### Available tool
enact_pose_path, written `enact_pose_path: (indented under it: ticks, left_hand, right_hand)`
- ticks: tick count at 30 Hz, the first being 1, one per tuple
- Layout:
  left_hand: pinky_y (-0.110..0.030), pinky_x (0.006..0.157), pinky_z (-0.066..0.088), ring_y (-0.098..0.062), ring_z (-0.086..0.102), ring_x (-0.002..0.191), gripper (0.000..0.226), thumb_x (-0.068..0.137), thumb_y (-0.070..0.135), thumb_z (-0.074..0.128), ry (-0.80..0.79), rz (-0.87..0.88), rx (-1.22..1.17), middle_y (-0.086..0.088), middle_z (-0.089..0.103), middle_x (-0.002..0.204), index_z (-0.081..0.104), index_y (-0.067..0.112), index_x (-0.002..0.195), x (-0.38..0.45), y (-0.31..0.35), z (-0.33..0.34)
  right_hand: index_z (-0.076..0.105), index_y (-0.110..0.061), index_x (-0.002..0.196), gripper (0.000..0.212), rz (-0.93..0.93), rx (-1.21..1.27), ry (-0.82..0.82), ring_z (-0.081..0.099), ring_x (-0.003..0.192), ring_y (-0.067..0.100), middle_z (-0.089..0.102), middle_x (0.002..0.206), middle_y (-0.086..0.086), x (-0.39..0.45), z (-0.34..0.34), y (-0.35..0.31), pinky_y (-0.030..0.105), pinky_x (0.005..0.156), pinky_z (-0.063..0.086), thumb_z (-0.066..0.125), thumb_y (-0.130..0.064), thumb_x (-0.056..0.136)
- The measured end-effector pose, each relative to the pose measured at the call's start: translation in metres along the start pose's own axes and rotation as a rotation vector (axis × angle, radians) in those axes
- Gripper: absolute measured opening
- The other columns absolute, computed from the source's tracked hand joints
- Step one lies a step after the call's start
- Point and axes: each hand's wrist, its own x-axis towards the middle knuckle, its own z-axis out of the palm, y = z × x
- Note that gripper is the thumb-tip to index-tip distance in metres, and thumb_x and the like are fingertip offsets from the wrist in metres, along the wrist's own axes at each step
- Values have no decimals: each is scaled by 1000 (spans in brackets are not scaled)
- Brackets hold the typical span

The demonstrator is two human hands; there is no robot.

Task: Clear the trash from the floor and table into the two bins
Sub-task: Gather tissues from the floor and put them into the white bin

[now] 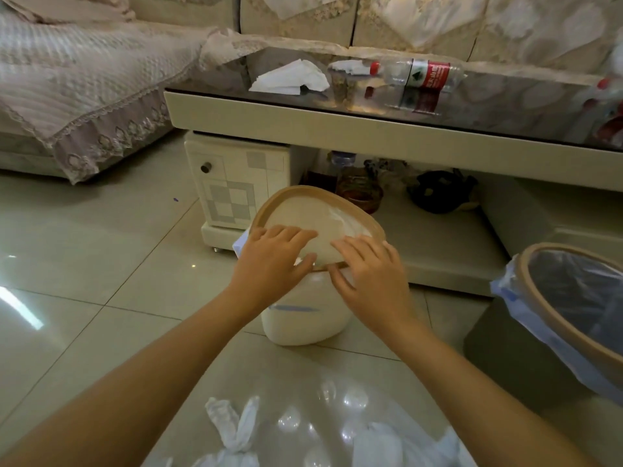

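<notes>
A white bin with a tan wooden rim ring stands on the floor in front of the table. My left hand and my right hand both grip the near edge of that ring, fingers over the white liner, thumbs under the rim. A second bin with a tan rim and a bluish liner stands at the right. On the glossy table lie a crumpled white tissue, a clear plastic bottle with a red label, and a plastic cup.
A tied white plastic bag lies on the floor at the bottom of the view. Another bottle sits blurred at the table's right edge. A covered sofa fills the left and back. Jars and dark items sit on the table's lower shelf.
</notes>
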Motion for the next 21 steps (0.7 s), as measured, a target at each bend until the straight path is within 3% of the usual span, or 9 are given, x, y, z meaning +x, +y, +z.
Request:
enact_pose_path:
  ticks: [3,8,15,21]
  left_hand:
    - [-37,80,48,-19,62,100,39,89,43,48,27,71,-68,3,67,109,61,23,120,-17,23,-5]
    - [-35,82,47,-20,62,100,38,88,42,52,-6,214,-98,0,68,111,65,20,117,-46,72,5]
    - [-34,79,48,-19,63,98,43,87,46,42,-304,262,-156,2,66,112,59,25,121,-86,139,61]
    - [-36,73,50,-22,65,94,46,78,42,70,-433,328,-210,-1,67,109,61,23,119,-101,195,112]
  right_hand:
    - [54,-20,129,43,-47,9,-27,50,122,17,59,128,-1,-28,-10,8,39,102,39,45,-43,94]
    - [50,-21,132,45,-63,-20,-107,53,119,18,60,127,0,-99,-26,37,42,101,41,51,-41,92]
    - [57,-20,126,44,111,-41,-199,60,109,21,64,120,1,-199,-32,80,42,92,48,52,-41,88]
    - [57,-21,125,47,298,-65,-293,60,111,23,64,121,2,-269,-28,111,44,93,48,44,-45,87]
